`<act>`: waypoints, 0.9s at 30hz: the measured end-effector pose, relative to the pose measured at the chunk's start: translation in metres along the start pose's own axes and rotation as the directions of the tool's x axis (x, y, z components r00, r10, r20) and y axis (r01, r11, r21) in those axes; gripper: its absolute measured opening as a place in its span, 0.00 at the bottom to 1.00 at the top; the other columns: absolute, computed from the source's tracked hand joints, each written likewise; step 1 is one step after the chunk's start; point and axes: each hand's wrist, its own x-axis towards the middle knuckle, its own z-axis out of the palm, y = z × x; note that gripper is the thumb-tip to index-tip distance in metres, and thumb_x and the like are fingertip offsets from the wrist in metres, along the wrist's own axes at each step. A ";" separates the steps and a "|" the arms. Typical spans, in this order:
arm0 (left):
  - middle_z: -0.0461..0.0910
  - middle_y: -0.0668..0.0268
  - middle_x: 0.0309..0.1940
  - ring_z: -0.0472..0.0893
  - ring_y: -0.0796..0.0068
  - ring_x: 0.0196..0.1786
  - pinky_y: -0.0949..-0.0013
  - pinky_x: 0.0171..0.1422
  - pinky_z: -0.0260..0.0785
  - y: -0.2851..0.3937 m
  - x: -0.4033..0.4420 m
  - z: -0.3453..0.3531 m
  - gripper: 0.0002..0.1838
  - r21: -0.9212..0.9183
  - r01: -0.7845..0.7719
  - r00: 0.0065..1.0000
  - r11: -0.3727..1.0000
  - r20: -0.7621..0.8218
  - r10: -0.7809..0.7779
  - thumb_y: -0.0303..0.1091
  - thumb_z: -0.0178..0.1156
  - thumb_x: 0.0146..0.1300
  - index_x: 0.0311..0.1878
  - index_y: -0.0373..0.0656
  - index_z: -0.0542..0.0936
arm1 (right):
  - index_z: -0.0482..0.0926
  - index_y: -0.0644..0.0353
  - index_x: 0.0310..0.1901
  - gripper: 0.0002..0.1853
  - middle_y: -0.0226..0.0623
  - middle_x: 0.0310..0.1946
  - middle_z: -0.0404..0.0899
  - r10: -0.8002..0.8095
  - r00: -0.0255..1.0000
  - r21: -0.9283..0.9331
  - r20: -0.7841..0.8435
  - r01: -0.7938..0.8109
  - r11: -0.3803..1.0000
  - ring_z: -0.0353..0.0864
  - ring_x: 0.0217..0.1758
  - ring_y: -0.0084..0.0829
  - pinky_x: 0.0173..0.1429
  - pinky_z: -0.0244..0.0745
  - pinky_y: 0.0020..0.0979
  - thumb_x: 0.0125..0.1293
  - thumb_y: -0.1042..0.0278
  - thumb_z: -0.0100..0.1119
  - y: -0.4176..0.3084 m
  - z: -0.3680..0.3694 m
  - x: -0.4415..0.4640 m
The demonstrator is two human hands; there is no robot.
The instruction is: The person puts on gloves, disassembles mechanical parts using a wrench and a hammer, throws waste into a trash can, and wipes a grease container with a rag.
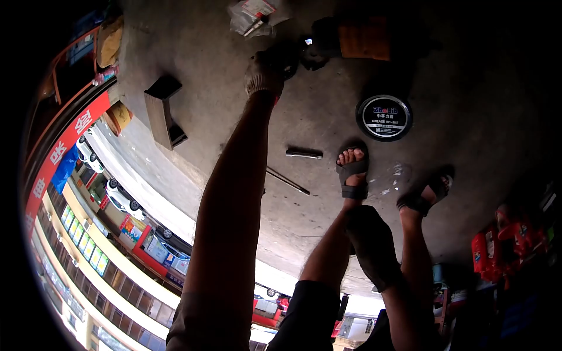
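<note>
My left hand (pixel 264 76), in a glove with a pale knitted cuff, reaches far out at the top centre. Its fingers look curled at a dark part (pixel 287 61) that lies in shadow; its shape is unclear. My right hand (pixel 373 248), in a dark glove, is near my legs at the lower centre, and its fingers cannot be made out. Right of the dark part is a dark object with an orange-brown block (pixel 364 38). A round black grease tub (pixel 384 118) with a printed lid stands on the floor. A short metal tool (pixel 304 153) lies before my foot.
A long thin rod (pixel 288 181) lies on the concrete floor. An open-sided metal box (pixel 159 114) is at left, and a plastic bag (pixel 253 17) at the top. My sandalled feet (pixel 353 169) are at centre right. Red objects (pixel 497 245) are at far right; parked cars are outside.
</note>
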 end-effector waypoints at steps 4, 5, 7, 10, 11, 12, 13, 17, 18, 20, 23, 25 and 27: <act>0.69 0.56 0.60 0.70 0.50 0.61 0.56 0.62 0.67 0.012 -0.007 0.009 0.27 0.116 -0.192 0.945 0.975 -0.246 0.216 0.44 0.69 0.51 0.54 0.50 0.76 | 0.77 0.64 0.41 0.07 0.42 0.46 0.79 -0.005 0.999 -0.065 0.049 0.008 0.998 0.80 0.50 0.39 0.54 0.75 0.32 0.66 0.74 0.49 0.001 -0.003 0.001; 0.67 0.58 0.61 0.69 0.51 0.62 0.56 0.64 0.65 0.012 -0.006 0.014 0.28 0.146 -0.312 0.894 0.939 -0.288 0.342 0.47 0.70 0.50 0.55 0.53 0.76 | 0.77 0.64 0.41 0.08 0.42 0.46 0.78 0.006 0.998 -0.074 0.061 -0.001 0.997 0.80 0.50 0.39 0.55 0.75 0.33 0.66 0.74 0.49 0.001 -0.004 0.002; 0.69 0.59 0.60 0.69 0.53 0.62 0.57 0.65 0.65 0.017 -0.003 0.026 0.29 0.203 -0.317 0.888 0.927 -0.280 0.365 0.50 0.70 0.49 0.56 0.55 0.76 | 0.77 0.64 0.41 0.08 0.43 0.47 0.78 -0.061 0.997 -0.135 0.051 0.067 0.989 0.79 0.51 0.40 0.55 0.75 0.33 0.66 0.73 0.48 0.001 -0.005 0.002; 0.71 0.61 0.58 0.70 0.56 0.61 0.58 0.64 0.65 0.053 -0.010 0.017 0.30 0.300 -0.293 0.914 0.908 -0.191 0.358 0.54 0.69 0.49 0.56 0.58 0.76 | 0.77 0.64 0.42 0.09 0.43 0.47 0.78 -0.054 0.998 -0.077 0.030 0.057 0.995 0.79 0.51 0.40 0.56 0.75 0.33 0.66 0.73 0.47 0.001 -0.004 0.004; 0.72 0.63 0.58 0.70 0.58 0.62 0.59 0.63 0.67 0.061 -0.012 0.015 0.29 0.340 -0.271 0.939 0.901 -0.111 0.325 0.55 0.68 0.50 0.55 0.58 0.77 | 0.76 0.64 0.42 0.09 0.43 0.47 0.78 -0.045 0.999 -0.050 0.025 0.046 0.998 0.79 0.51 0.40 0.56 0.75 0.33 0.66 0.73 0.47 0.001 -0.003 0.004; 0.72 0.63 0.58 0.70 0.58 0.62 0.59 0.63 0.67 0.061 -0.008 0.020 0.29 0.340 -0.269 0.940 0.901 -0.112 0.323 0.55 0.68 0.50 0.55 0.58 0.77 | 0.76 0.64 0.43 0.09 0.44 0.47 0.78 -0.032 0.999 -0.061 0.032 0.034 0.998 0.79 0.51 0.40 0.56 0.75 0.33 0.66 0.73 0.47 -0.001 -0.003 0.004; 0.74 0.64 0.56 0.71 0.60 0.61 0.59 0.61 0.68 0.059 0.003 0.030 0.26 0.361 -0.244 0.953 0.900 -0.086 0.292 0.54 0.67 0.51 0.53 0.57 0.79 | 0.76 0.64 0.43 0.09 0.44 0.47 0.78 -0.026 0.999 -0.067 0.036 0.029 0.997 0.79 0.51 0.40 0.56 0.75 0.33 0.66 0.73 0.47 -0.002 -0.002 0.003; 0.79 0.66 0.51 0.75 0.65 0.58 0.60 0.57 0.70 0.035 0.047 0.063 0.21 0.085 -0.152 0.988 0.985 -0.029 0.155 0.51 0.65 0.54 0.50 0.55 0.82 | 0.76 0.65 0.44 0.09 0.44 0.45 0.78 -0.003 1.000 -0.023 0.025 0.003 1.000 0.80 0.50 0.40 0.54 0.75 0.33 0.67 0.72 0.48 -0.004 0.001 0.004; 0.80 0.67 0.50 0.76 0.65 0.57 0.60 0.56 0.71 0.038 0.046 0.058 0.20 -0.016 -0.121 0.993 0.993 -0.013 0.121 0.51 0.64 0.54 0.49 0.55 0.82 | 0.76 0.65 0.44 0.09 0.45 0.45 0.78 0.030 0.999 0.004 0.019 -0.030 1.000 0.80 0.49 0.41 0.54 0.75 0.33 0.67 0.72 0.49 -0.004 0.000 0.003; 0.83 0.65 0.47 0.78 0.63 0.55 0.61 0.56 0.71 0.046 0.040 0.051 0.19 0.287 -0.267 0.960 0.920 -0.007 0.280 0.48 0.63 0.56 0.49 0.52 0.82 | 0.76 0.64 0.44 0.09 0.45 0.44 0.79 0.063 0.998 0.030 0.016 -0.064 0.998 0.81 0.48 0.41 0.53 0.75 0.33 0.66 0.72 0.50 -0.002 -0.001 0.003; 0.82 0.64 0.49 0.80 0.60 0.52 0.61 0.55 0.73 0.060 0.027 0.040 0.16 0.375 -0.298 0.944 0.878 -0.019 0.329 0.44 0.59 0.59 0.49 0.52 0.82 | 0.76 0.64 0.45 0.08 0.44 0.43 0.79 0.058 0.998 0.018 0.001 -0.058 0.998 0.81 0.47 0.41 0.52 0.75 0.32 0.65 0.73 0.52 0.005 -0.002 0.000; 0.82 0.63 0.49 0.81 0.61 0.51 0.60 0.53 0.74 0.066 0.017 0.023 0.14 0.370 -0.247 0.969 0.896 0.081 0.233 0.43 0.57 0.61 0.49 0.53 0.82 | 0.76 0.64 0.45 0.09 0.44 0.43 0.79 0.085 0.996 0.045 -0.003 -0.085 0.995 0.81 0.47 0.41 0.52 0.75 0.31 0.65 0.74 0.53 0.004 -0.001 0.000; 0.82 0.62 0.48 0.81 0.61 0.51 0.60 0.53 0.74 0.065 0.008 0.004 0.14 0.376 -0.272 0.962 0.886 0.117 0.246 0.43 0.57 0.61 0.48 0.52 0.82 | 0.77 0.65 0.45 0.09 0.44 0.43 0.79 0.104 0.995 0.076 -0.004 -0.103 0.992 0.81 0.47 0.41 0.52 0.75 0.31 0.65 0.73 0.53 0.005 -0.001 -0.001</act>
